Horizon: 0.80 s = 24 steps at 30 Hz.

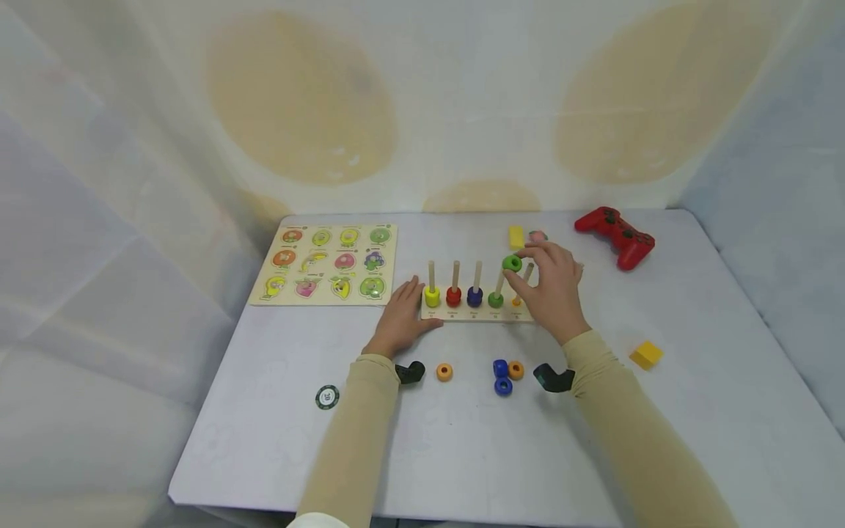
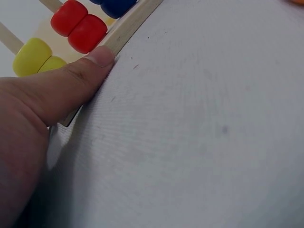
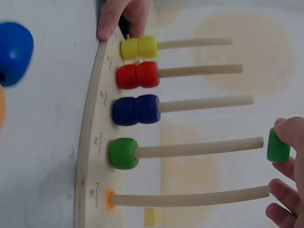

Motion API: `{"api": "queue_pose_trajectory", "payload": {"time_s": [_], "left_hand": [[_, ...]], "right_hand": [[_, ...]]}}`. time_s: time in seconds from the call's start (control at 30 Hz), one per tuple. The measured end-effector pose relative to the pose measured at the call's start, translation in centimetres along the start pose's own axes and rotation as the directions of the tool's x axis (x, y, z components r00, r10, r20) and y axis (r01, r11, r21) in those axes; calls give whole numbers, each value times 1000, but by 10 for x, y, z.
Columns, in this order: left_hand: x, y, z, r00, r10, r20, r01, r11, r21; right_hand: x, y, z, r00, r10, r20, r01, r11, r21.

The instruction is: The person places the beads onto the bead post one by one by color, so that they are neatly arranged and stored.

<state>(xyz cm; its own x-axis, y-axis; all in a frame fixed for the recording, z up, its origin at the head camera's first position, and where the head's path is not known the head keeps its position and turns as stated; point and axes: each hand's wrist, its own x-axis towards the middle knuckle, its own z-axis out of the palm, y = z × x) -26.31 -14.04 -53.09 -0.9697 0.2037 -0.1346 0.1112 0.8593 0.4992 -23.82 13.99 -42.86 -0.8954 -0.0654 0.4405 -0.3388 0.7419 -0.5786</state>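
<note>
Your left hand (image 1: pixel 399 317) grips the left end of the board (image 1: pixel 475 317), thumb laid along its near edge, while your right hand (image 1: pixel 553 290) pinches the green bead (image 3: pixel 277 151) between thumb and fingertips, the other fingers spread apart. That bead is in the air just above the tip of the green peg (image 3: pixel 204 147), second from the right and not touching it; a lower bead (image 3: pixel 121 154) of the same colour sits at the peg's foot. The step looks like threading, so square the hole to the peg before you come down; from these views you cannot tell whether the two line up exactly. Hold the bead by its sides, so no fingertip covers the hole, and lower it straight; a tilted bead would probably catch on the rim of the tip. Mind your spare fingers, which are close to the top of the orange peg (image 3: pixel 190 200) on the right and could knock it. Press the board lightly onto the worktop (image 1: pixel 449 455) with your left hand, since a sideways nudge may swing its right end. Once the bead is over the tip, loosen the pinch and let it slide. Lift away upward, clear of both pegs.
</note>
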Motion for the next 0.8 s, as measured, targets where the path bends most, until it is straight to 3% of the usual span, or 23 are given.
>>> {"api": "queue_pose_trajectory", "payload": {"time_s": [0.17,0.3,0.57,0.73,0.8], "left_hand": [[-1,1,1,1000,25,17,-25,1000,8],[-1,1,0,999,37,12,-37,999,17],[-1,-1,-1,999,38,18,-38,999,29],[0,-3,0,999,29,17,-30,999,27],[1,-4,0,999,29,13,-29,999,27]], "right_hand": [[8,1,2,997,31,72,-28,998,-49],[9,1,3,996,36,82,-31,998,-57],[8,0,3,998,19,56,-17,999,-34],[-1,3,-1,997,-73,-34,74,997,33],[-10,8,-4,995,-93,-32,95,994,51]]}}
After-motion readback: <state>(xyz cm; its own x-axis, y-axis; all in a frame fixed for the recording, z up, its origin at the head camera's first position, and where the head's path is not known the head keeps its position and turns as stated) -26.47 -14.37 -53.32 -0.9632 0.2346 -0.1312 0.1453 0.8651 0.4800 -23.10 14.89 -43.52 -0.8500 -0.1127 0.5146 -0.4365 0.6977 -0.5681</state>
